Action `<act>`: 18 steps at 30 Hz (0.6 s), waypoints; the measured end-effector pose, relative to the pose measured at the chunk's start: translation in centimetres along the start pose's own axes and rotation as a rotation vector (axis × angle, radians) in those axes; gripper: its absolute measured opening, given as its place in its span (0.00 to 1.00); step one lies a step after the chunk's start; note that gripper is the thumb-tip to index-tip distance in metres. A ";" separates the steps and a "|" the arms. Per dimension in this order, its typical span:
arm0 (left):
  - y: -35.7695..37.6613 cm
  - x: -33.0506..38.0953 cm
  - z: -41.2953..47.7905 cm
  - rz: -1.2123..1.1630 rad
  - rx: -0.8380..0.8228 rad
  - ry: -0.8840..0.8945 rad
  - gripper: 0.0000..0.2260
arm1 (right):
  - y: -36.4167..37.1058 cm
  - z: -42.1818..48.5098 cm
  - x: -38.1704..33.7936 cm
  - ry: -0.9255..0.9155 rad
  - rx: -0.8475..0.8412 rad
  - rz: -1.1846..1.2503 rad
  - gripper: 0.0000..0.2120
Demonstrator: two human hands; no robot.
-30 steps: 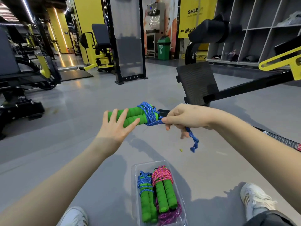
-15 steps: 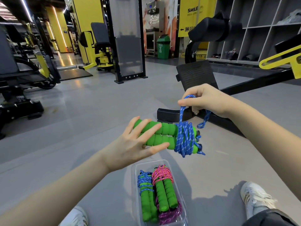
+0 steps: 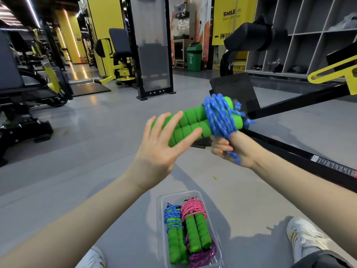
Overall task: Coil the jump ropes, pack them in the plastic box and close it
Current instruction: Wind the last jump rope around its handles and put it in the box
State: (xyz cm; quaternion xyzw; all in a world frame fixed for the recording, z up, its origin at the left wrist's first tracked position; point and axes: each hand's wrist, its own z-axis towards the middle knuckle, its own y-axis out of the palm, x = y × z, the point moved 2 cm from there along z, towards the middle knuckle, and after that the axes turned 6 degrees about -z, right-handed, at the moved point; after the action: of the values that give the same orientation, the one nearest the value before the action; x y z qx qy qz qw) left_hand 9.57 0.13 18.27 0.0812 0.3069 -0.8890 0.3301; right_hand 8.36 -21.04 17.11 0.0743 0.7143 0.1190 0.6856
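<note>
Right hand (image 3: 232, 151) grips one jump rope (image 3: 193, 123); two ropes (image 3: 186, 235) lie in the box (image 3: 177, 194).

One wide-angle head-worn view, forward and down, close to the left hand (image 3: 160, 151) and right hand (image 3: 234, 149).

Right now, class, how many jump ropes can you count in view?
3. The held blue rope sits between the left hand and right hand; the boxed blue rope lies left in the plastic box, the pink rope right beside it. Others may hide underneath.
</note>
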 end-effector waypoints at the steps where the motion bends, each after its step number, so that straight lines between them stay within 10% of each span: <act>1: 0.1 -0.5 0.0 0.008 -0.011 -0.034 0.27 | 2.0 -0.7 -0.1 0.006 -0.040 -0.021 0.18; 18: 2.5 -3.2 -2.6 0.177 -0.191 -0.200 0.28 | 6.9 -2.1 1.8 -0.360 0.334 -0.319 0.06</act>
State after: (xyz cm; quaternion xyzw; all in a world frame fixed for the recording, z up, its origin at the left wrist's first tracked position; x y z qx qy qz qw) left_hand 13.43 1.95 16.05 -0.0126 0.3472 -0.8269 0.4422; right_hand 5.83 -14.06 17.36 0.0928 0.5935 -0.1247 0.7897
